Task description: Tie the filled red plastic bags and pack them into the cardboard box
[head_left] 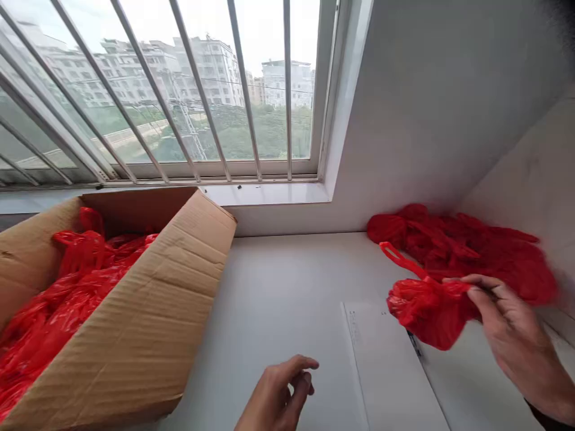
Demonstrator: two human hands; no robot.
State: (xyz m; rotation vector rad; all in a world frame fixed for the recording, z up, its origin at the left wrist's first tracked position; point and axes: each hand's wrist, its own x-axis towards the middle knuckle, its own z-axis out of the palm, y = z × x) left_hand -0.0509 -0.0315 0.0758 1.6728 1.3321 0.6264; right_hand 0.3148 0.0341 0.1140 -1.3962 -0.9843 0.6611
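My right hand (516, 335) pinches a bunched-up red plastic bag (433, 311) by its right end, above the white surface. A thin red loop sticks up from the bag's upper left. Just behind it, a pile of dark red, crumpled bags or sheer cloth (476, 251) lies in the corner; I cannot tell which material. My left hand (283, 392) is low in the middle of the view, over the surface. It holds nothing, its index finger reaching out and the other fingers partly curled.
On the left stands an open cardboard box (148, 311) filled with shiny red plastic bags (76, 287). A flat white panel (390, 371) lies on the white tabletop (278, 281) between my hands. Beyond the box is a barred window (215, 108) with a white sill (274, 193).
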